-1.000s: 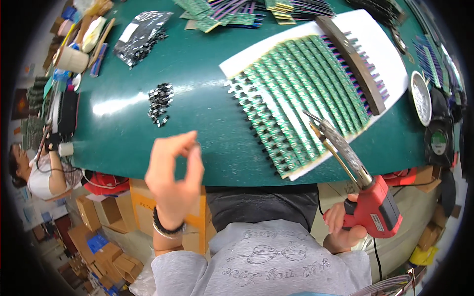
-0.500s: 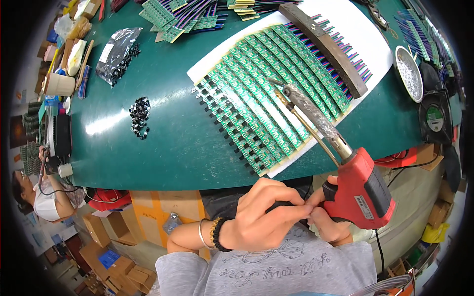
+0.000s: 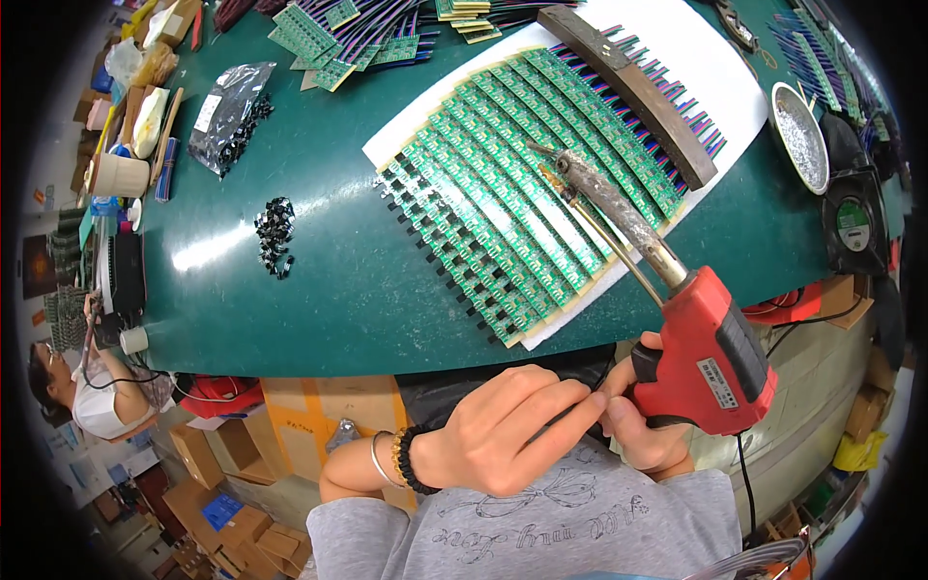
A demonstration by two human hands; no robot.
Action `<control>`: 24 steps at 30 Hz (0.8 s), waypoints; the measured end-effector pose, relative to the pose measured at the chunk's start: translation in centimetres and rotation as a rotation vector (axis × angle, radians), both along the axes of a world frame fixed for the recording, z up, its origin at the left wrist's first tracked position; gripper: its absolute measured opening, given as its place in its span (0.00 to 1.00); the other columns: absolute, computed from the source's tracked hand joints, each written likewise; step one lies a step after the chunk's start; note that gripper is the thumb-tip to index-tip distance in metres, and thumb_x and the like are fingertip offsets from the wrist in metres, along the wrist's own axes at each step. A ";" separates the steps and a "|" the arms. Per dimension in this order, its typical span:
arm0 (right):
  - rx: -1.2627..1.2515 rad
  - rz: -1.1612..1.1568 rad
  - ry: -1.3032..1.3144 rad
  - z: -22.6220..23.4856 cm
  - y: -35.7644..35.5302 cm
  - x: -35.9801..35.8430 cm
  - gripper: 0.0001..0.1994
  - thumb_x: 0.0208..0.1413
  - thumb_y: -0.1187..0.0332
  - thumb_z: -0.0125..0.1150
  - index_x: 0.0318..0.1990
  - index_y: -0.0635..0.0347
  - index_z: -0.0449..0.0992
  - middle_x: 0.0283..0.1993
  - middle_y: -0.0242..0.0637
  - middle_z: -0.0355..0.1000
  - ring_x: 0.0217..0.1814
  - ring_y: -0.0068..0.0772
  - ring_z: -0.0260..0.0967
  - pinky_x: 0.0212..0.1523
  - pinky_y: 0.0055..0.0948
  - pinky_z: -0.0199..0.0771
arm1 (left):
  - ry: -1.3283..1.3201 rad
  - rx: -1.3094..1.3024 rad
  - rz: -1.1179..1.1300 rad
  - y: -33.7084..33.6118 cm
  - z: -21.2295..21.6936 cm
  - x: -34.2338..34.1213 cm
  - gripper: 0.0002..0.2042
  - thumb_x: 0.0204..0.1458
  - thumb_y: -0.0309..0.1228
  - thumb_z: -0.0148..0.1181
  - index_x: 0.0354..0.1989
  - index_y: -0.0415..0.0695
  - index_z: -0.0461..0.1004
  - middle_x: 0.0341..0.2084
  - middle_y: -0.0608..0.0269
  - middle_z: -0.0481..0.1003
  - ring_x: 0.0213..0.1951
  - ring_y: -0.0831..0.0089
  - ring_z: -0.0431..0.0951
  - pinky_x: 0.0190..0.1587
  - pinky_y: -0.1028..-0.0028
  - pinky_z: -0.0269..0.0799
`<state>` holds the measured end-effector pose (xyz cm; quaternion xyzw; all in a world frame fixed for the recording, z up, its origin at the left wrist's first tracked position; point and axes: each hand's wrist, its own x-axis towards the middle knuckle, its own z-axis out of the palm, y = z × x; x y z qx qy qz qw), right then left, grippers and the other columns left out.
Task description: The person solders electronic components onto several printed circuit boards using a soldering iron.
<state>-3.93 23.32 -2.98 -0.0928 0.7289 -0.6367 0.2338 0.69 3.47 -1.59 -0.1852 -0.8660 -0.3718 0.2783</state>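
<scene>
Right hand [image 3: 646, 437] grips red soldering gun [image 3: 694, 348]; left hand [image 3: 507, 430] beside gun, fingers pinched, contents unclear; circuit boards [image 3: 483, 164] beyond gun.

Left hand [image 3: 512, 428] and right hand [image 3: 646, 433] meet at fingertips; anything pinched there too small for us to tell. Grip of right hand partly hidden behind red soldering gun [image 3: 710, 353]. Gun's barrel covers part of green circuit boards [image 3: 503, 193]. Dark bar [image 3: 633, 92] hides stretch of coloured wires [image 3: 681, 108]. Pile of black parts [image 3: 275, 232]: we cannot count pieces. Dish [image 3: 822, 164] contents unreadable to us. Grey shirt [image 3: 580, 532] cut by lower edge.
</scene>
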 end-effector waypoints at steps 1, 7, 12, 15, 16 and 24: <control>-0.001 0.000 0.000 0.2 -0.3 -0.1 0.28 0.30 0.82 0.69 0.47 0.66 0.72 0.33 0.28 0.74 0.35 0.20 0.69 0.39 0.21 0.71 | -0.005 -0.010 0.003 0.0 0.0 0.0 0.20 0.30 0.25 0.62 0.37 0.30 0.78 0.32 0.52 0.76 0.31 0.62 0.76 0.31 0.70 0.76; -0.148 -0.095 -0.130 0.1 -0.4 -0.3 0.27 0.32 0.83 0.67 0.48 0.66 0.72 0.32 0.28 0.73 0.31 0.18 0.67 0.32 0.21 0.69 | -0.010 0.001 -0.011 0.0 -0.3 0.2 0.18 0.32 0.24 0.63 0.36 0.29 0.77 0.30 0.53 0.76 0.30 0.61 0.76 0.31 0.70 0.76; 0.140 0.387 0.506 -0.1 -0.1 -1.7 0.34 0.50 0.81 0.55 0.66 0.60 0.52 0.27 0.40 0.70 0.20 0.23 0.64 0.22 0.22 0.68 | -0.015 -0.022 0.027 -0.3 -0.2 0.3 0.14 0.35 0.20 0.66 0.35 0.30 0.77 0.28 0.55 0.76 0.28 0.63 0.75 0.30 0.71 0.76; -0.121 0.289 0.254 -0.1 0.6 -1.4 0.33 0.51 0.82 0.49 0.67 0.58 0.51 0.28 0.42 0.71 0.21 0.24 0.65 0.24 0.25 0.70 | -0.088 -0.035 0.095 -1.6 0.3 -0.3 0.12 0.36 0.18 0.67 0.33 0.34 0.78 0.27 0.59 0.76 0.27 0.65 0.75 0.28 0.71 0.74; -0.121 0.296 0.248 -0.1 0.8 -1.5 0.33 0.51 0.82 0.49 0.67 0.58 0.51 0.28 0.42 0.71 0.21 0.24 0.65 0.24 0.25 0.70 | -0.157 -0.067 0.172 -2.2 0.2 -0.3 0.12 0.36 0.17 0.68 0.32 0.37 0.78 0.26 0.61 0.76 0.26 0.66 0.75 0.27 0.71 0.73; -0.416 0.299 0.189 -2.5 6.2 0.1 0.44 0.52 0.39 0.57 0.65 0.67 0.54 0.22 0.32 0.70 0.18 0.25 0.65 0.24 0.28 0.72 | -0.246 -0.002 0.385 -3.5 -0.8 -2.3 0.10 0.37 0.16 0.68 0.30 0.40 0.77 0.21 0.64 0.72 0.23 0.67 0.71 0.24 0.71 0.66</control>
